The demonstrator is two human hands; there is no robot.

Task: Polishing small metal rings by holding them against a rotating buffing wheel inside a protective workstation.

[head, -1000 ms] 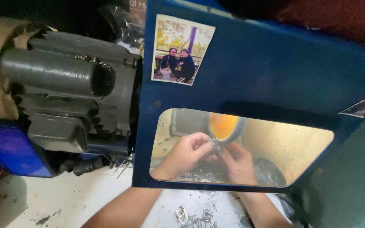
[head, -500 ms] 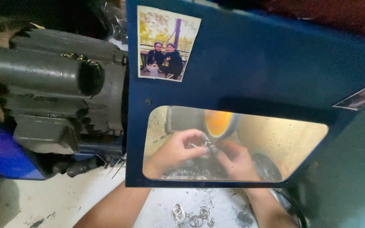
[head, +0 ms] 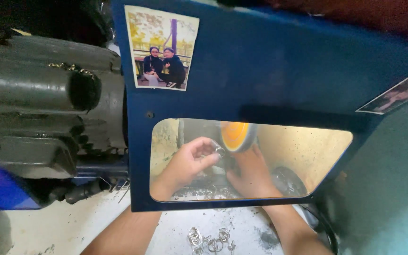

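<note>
Behind the blue guard panel (head: 279, 71) and its amber window, the orange buffing wheel (head: 234, 136) sits. My left hand (head: 185, 163) pinches a small metal ring (head: 220, 151) just beside the wheel; my right hand (head: 251, 172) curls below it, contents hidden. I judge this the polishing step; next comes steady, light contact. More rings (head: 208, 236) lie on the tabletop (head: 62, 226).

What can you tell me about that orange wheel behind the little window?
The orange wheel is a round disc with a yellow-orange face, seen through the window in the blue guard. It sits upright, partly hidden by the window's upper edge. The left hand holds a small metal ring at its lower left edge; the right hand is just below.
</note>
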